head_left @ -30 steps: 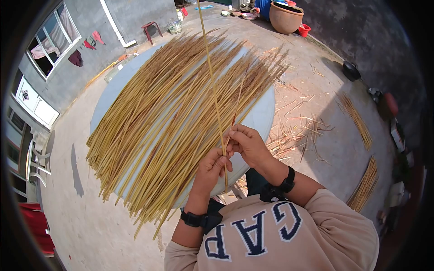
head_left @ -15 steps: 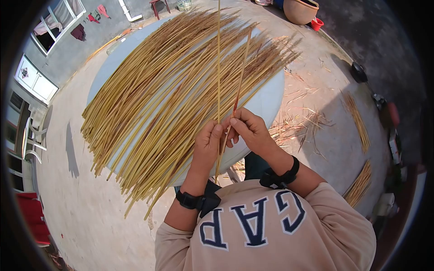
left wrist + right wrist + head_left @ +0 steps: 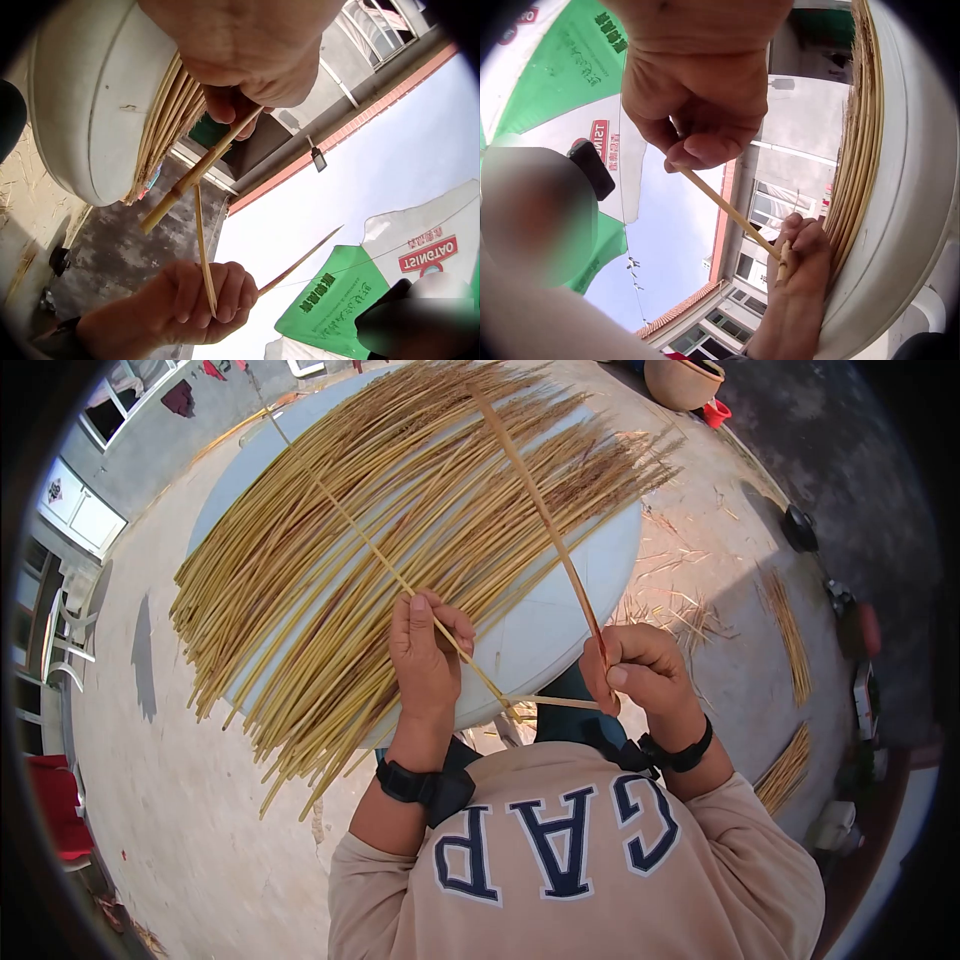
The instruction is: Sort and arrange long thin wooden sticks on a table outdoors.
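Note:
My left hand (image 3: pixel 428 645) pinches a long yellow plant stalk (image 3: pixel 372 545), which slants from the upper left down to a cut end near the lap. The right hand (image 3: pixel 640 672) grips a brownish leaf sheath (image 3: pixel 548 520) with curled fingers; its long tip points up and left. Below that hand, the sheath's pale lower part runs across to the stalk's end. In the left wrist view this pale strip (image 3: pixel 201 240) meets the stalk (image 3: pixel 174 193) at a node. Many similar stalks with feathery heads (image 3: pixel 290 575) lie spread on a round pale table (image 3: pixel 590 585) ahead.
Peeled scraps (image 3: pixel 690 615) litter the concrete floor right of the table. Two stalk bundles (image 3: pixel 785 635) lie farther right. A black pan (image 3: pixel 800 528) and a clay pot (image 3: pixel 683 382) stand along the right wall. A white chair (image 3: pixel 65 645) is at left.
The hands have drawn apart, the right one moving right and down with the sheath. The sheath's lower part now spans between hand and stalk. The stalk has tipped to the upper left.

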Tool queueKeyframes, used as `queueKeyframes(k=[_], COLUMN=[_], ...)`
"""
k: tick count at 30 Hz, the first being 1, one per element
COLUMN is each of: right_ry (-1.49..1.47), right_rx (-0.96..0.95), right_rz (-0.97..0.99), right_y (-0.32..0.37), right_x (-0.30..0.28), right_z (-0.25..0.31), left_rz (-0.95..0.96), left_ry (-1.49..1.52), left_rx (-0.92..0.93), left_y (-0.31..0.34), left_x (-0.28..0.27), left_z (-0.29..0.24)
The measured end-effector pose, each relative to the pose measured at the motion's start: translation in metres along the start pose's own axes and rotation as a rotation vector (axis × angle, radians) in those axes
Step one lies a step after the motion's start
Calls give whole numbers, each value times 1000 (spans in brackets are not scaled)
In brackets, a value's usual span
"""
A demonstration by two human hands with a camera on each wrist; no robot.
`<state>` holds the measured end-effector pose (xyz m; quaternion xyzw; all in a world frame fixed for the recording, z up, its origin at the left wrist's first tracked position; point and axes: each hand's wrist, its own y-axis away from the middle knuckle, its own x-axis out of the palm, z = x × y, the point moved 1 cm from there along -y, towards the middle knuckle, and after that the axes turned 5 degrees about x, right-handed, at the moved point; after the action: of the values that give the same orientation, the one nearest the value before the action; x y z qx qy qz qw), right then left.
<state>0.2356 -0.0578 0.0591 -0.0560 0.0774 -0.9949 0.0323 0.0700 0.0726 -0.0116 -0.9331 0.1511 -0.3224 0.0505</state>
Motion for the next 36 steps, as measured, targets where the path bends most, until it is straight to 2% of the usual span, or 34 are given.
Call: queueKeyframes(k=[2,4,6,7,8,10,11,12,13,14,16,18,20,22,23,26,28,32,36], right_ry=[15,-1,-90,-262,-258,-621,-619,-787,-947,-944,-739,-413,-236,-67,7,-83,-78,-122,-162], right_rx=[42,73,2,-40,-40,-247,-249,-349,-451,-458,-210,-47,120,106,-31,53,53,9,-141], right_rz=[107,47,34,56,54,22,22,-247,-518,-513,-800,-569,-352,-180,-152,-98,-139,-543,-698], right_y=[8,16,20,23,26,26,24,21,19,15,3,-6,-17,-32,-40,-51,-55,-52,-48], right_x=[-7,-14,-26,-33,-40,-58,-72,-92,-105,-106,-104,-80,-40,-9,1,16,14,-22,-56], right_z=[2,-2,-4,-5,-5,-1,-2,-2,-5,-7,-15,-31,-33,-39,-47,-45,-43,-23,-13], left_rz=[-34,-35,-34,-48,-61,-25,8,10,95,181,258,334,498,540,576,621,616,568,602], left_ry=[88,77,67,95,124,78,28,29,-24,-77,-149,-225,-269,-302,-332,-369,-357,-294,-250], left_rx=[-5,12,25,44,63,75,87,90,88,88,74,48,-62,-129,-190,-261,-244,-242,-306], left_y=[0,2,1,-2,-4,-4,-4,-2,0,2,8,9,11,13,14,15,13,13,11], left_x=[1,4,3,-4,-7,-7,-7,-6,-3,0,3,5,4,6,7,4,5,5,3], left_z=[-2,-5,-4,-3,-2,-3,-3,-3,-3,-2,0,1,2,-1,-3,0,1,4,6])
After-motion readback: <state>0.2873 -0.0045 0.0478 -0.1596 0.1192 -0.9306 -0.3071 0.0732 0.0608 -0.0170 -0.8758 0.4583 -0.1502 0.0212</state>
